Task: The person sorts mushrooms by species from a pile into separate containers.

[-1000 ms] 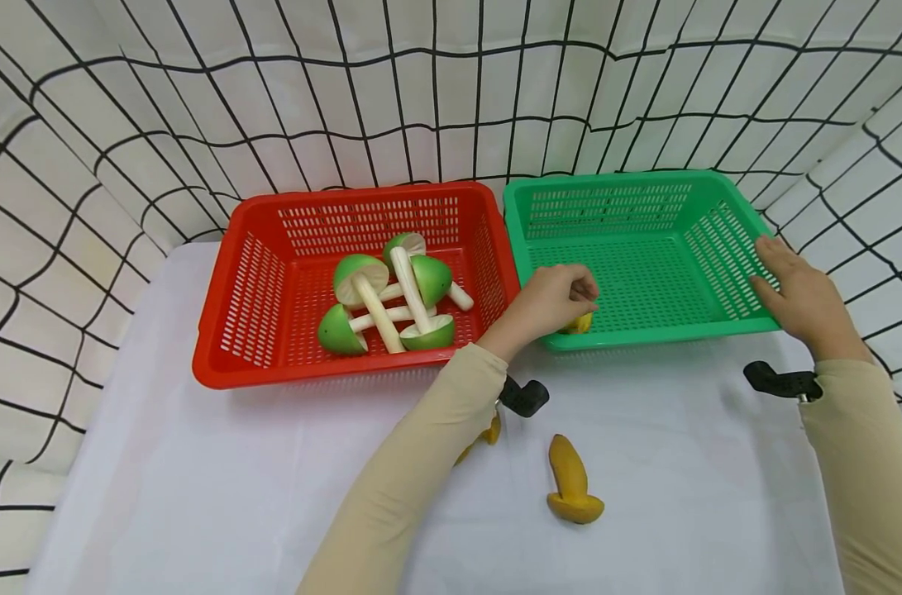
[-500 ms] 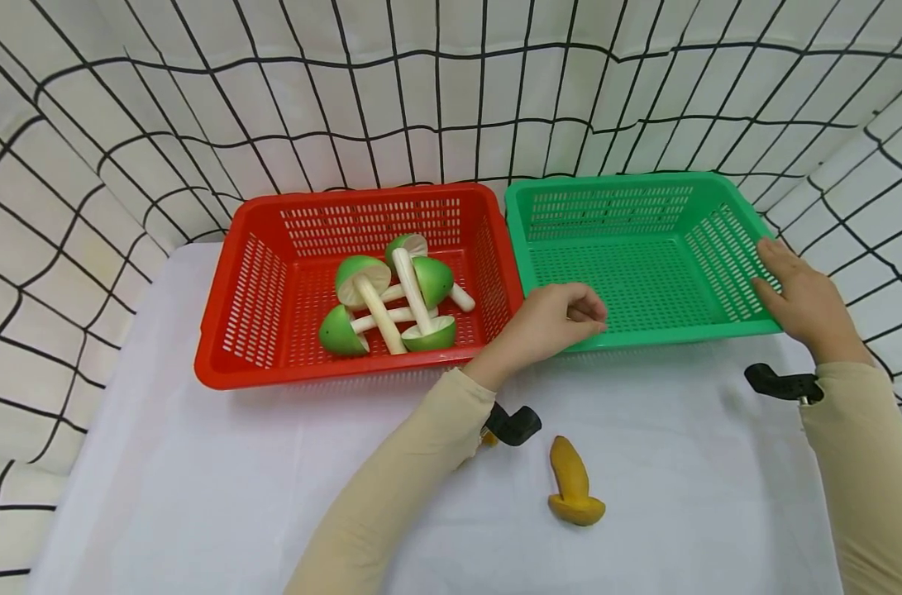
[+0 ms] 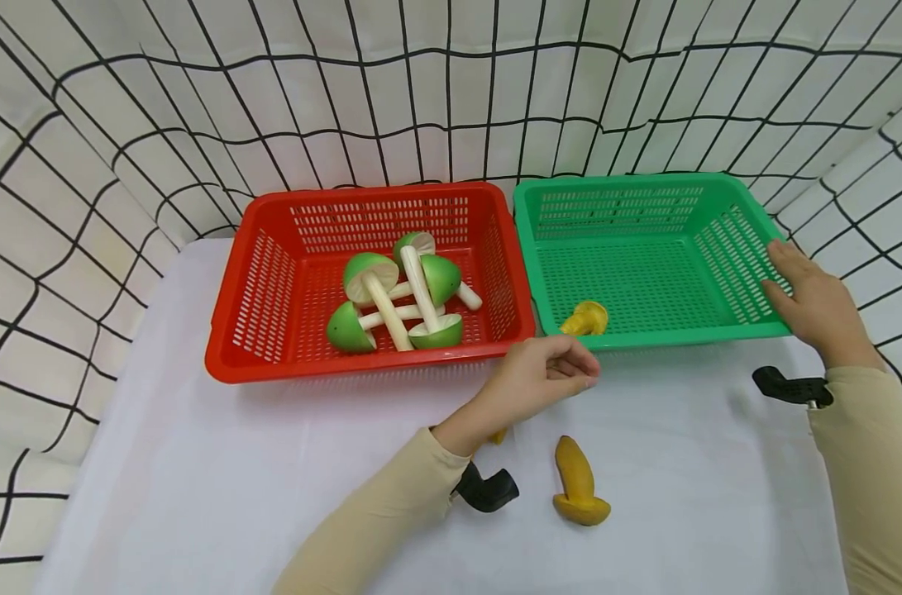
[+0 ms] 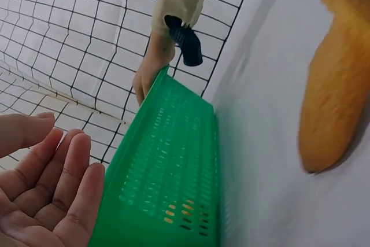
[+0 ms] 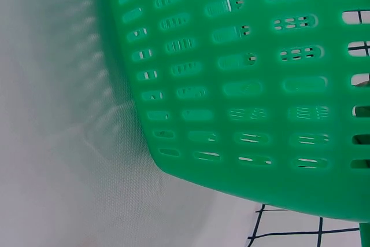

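White tablecloth (image 3: 198, 463), grid-patterned fabric walls (image 3: 86, 165)

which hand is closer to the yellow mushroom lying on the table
Left. The left hand hovers just above and left of the yellow mushroom on the white table; the right hand rests on the green basket, farther away.

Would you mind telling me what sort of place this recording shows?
Probably a staged sorting table, not a kitchen: a white tablecloth, grid-patterned cloth walls, and toy mushrooms by a red basket and green basket.
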Tool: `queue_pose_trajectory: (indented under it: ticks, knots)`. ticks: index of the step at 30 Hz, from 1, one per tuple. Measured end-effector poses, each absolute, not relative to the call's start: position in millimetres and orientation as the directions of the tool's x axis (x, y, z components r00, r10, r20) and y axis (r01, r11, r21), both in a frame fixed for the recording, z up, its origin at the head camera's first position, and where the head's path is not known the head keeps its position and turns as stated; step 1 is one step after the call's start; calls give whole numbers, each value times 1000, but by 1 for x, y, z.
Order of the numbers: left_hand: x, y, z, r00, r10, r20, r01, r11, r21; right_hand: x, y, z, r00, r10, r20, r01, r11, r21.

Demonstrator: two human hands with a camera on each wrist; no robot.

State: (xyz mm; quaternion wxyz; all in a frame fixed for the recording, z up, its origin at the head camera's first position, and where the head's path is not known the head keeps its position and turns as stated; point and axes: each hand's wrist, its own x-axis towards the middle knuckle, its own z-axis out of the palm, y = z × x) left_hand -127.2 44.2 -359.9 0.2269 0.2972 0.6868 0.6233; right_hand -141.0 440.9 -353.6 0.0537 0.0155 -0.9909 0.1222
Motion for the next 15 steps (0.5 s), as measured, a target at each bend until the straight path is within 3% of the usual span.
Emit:
queue_pose_trajectory:
  ticks: [15]
  knots:
    - [-78, 28, -391, -710, 703, -48, -15, 54, 998, -140, 441, -357, -991, 1, 131, -31, 971, -238]
